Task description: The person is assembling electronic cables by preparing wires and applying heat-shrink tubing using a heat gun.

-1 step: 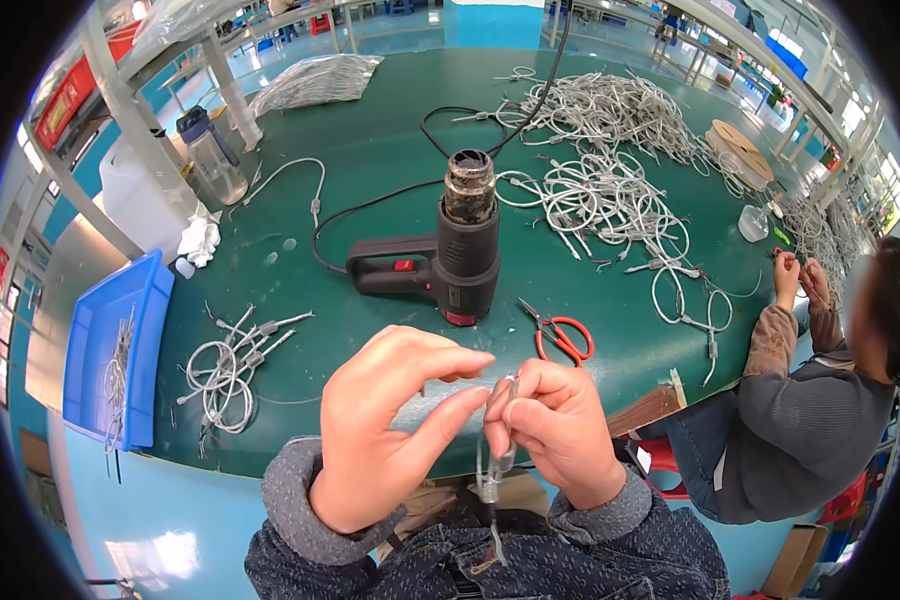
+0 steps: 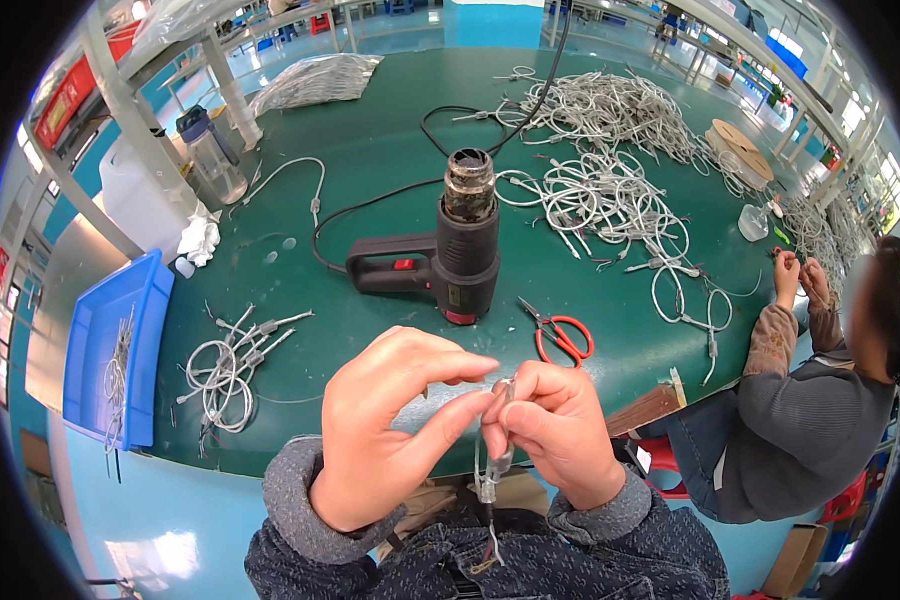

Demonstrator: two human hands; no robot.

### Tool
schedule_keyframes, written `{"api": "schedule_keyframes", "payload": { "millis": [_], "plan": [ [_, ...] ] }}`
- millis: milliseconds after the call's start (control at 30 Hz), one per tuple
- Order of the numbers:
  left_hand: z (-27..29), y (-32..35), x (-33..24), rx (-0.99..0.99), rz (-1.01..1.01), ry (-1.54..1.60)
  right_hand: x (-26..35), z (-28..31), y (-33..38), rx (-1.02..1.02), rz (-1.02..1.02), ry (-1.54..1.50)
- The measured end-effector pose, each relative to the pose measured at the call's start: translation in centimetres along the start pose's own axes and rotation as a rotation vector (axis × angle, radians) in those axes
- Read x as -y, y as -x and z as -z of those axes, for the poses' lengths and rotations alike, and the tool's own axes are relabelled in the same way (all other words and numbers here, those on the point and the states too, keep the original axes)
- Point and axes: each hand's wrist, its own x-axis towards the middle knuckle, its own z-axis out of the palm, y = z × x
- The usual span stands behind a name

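Between thumb and fingers my right hand [image 2: 555,425] pinches a grey cable [image 2: 488,488] above the table's near edge. The cable's lower part dangles toward my lap, with a clear connector piece and thin bare wire ends. My left hand [image 2: 395,425] is just left of it, thumb and fingers apart, the thumb tip close to the pinched part; whether it touches cannot be made out. Beyond my hands a black heat gun [image 2: 460,250] stands nozzle up. Red-handled cutters [image 2: 567,342] lie to its right. A small bundle of cables [image 2: 232,375] rests at the left.
A blue tray [image 2: 155,330] with some cables sits at the left edge. Large cable heaps [image 2: 610,120] cover the far right, near a spool [image 2: 740,150]. At the far left stands a bottle [image 2: 210,160]. A co-worker [image 2: 800,410] sits at the right, hands over the table.
My left fingertips have shifted very slightly right, and the dangling cable end has swayed a little. All else stays as it was.
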Motion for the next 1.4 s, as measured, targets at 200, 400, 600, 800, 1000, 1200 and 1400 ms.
{"api": "schedule_keyframes", "payload": {
  "millis": [200, 400, 600, 800, 1000, 1200, 1400],
  "plan": [
    [0.21, 0.18, 0.45, 0.019, -0.016, 0.043, 0.00, -0.42, -0.12, 0.030, -0.011, 0.072],
    [0.05, 0.44, 0.42, -0.006, -0.047, -0.014, 0.02, -0.34, -0.15, 0.032, -0.022, 0.098],
    [0.09, 0.90, 0.61, -0.045, -0.142, -0.095, -0.09, 0.22, -0.16, 0.054, 0.042, 0.048],
    [-0.01, 0.55, 0.81, -0.041, -0.198, -0.118, -0.14, 0.10, -0.20, 0.062, 0.034, 0.074],
    [0.12, 0.66, 0.73, -0.049, -0.194, -0.147, 0.06, -0.50, -0.29, -0.009, 0.015, 0.173],
    [0.17, 0.70, 0.80, -0.053, -0.193, -0.161, 0.13, -0.37, -0.22, -0.008, 0.003, 0.189],
    [0.50, 0.41, 0.78, -0.021, -0.212, -0.184, 0.21, -0.22, -0.20, 0.005, -0.005, 0.202]
  ]
}}
